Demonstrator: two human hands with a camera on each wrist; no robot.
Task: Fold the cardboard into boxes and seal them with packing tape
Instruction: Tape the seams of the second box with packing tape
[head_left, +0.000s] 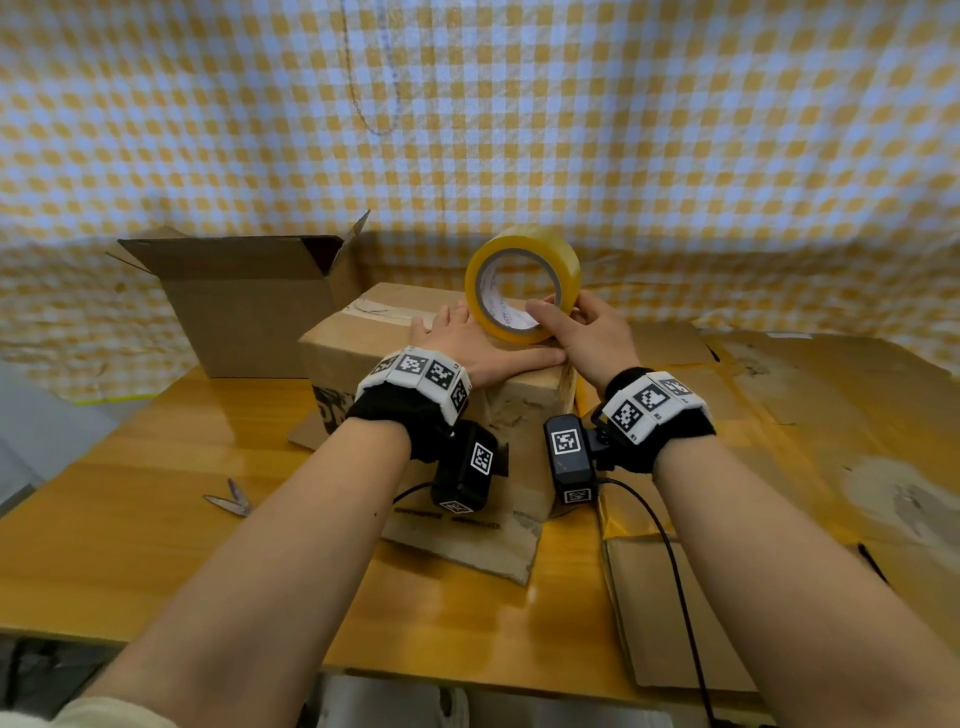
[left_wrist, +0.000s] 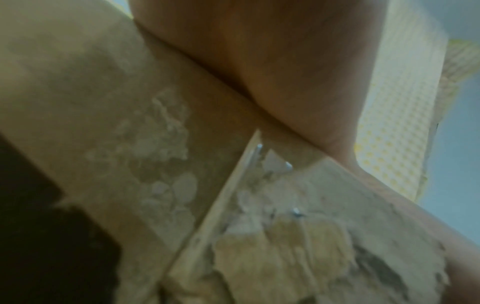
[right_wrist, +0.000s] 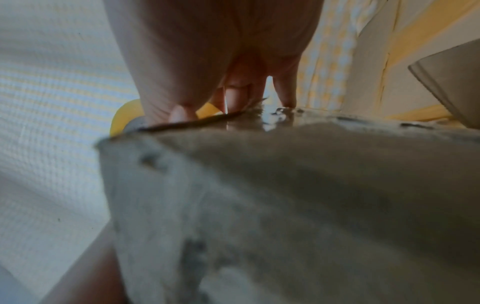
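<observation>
A closed brown cardboard box (head_left: 363, 332) stands at the middle of the wooden table, its near side worn and torn (left_wrist: 161, 144). My left hand (head_left: 467, 338) lies flat on the box top, fingers straight, thumb stretched toward the near right corner. My right hand (head_left: 576, 322) grips a yellow roll of packing tape (head_left: 519, 280), which stands on edge on the box top, thumb inside the core. In the right wrist view the fingers (right_wrist: 233, 96) press down on the yellow tape roll (right_wrist: 124, 115) above the box's edge (right_wrist: 259, 185).
An open cardboard box (head_left: 249, 306) with raised flaps stands behind to the left. Flattened cardboard sheets (head_left: 810, 415) cover the table's right side. Small scissors (head_left: 228, 501) lie on the wooden table (head_left: 156, 493) at the left. A checked yellow cloth hangs behind.
</observation>
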